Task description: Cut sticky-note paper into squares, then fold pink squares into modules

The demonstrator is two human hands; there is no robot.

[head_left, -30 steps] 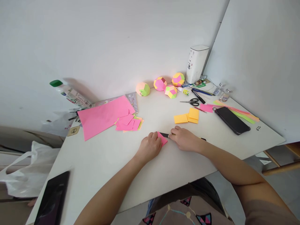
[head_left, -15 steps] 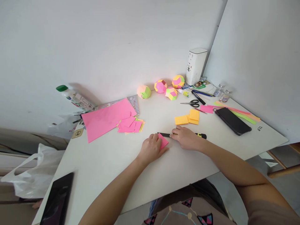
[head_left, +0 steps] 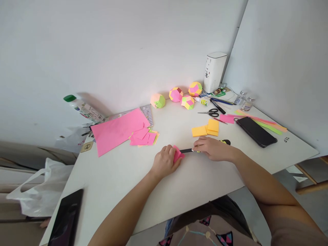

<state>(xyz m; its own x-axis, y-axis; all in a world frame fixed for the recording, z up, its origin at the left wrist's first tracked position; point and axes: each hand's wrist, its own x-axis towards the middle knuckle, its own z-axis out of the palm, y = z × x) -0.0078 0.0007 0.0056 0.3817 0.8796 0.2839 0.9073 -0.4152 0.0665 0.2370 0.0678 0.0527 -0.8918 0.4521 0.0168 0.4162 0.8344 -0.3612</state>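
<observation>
My left hand [head_left: 163, 161] is closed on a small folded pink paper [head_left: 176, 154] and presses it to the table. In my right hand [head_left: 214, 149] is a utility knife [head_left: 186, 150] with a dark blade and a black-and-yellow handle. Its blade points left, and its tip goes in at the fold of the pink paper, partly hidden there. Just beyond my right hand lie folded orange paper pieces [head_left: 199, 131]. Farther left sits a pile of cut pink, green and peach papers [head_left: 143, 137], beside a large pink sheet [head_left: 119, 131].
Multicoloured paper balls [head_left: 176, 94] line the wall, near a glue stick [head_left: 202, 101] and scissors [head_left: 210, 112]. At right are a black phone [head_left: 256, 131], paper strips and small jars [head_left: 248, 104]. A dark tablet [head_left: 66, 218] lies front left. A white container [head_left: 215, 72] stands behind.
My right hand has moved right, drawing the knife partly back from the pink paper. The paper's fold now gapes around the blade, while my left hand stays in place.
</observation>
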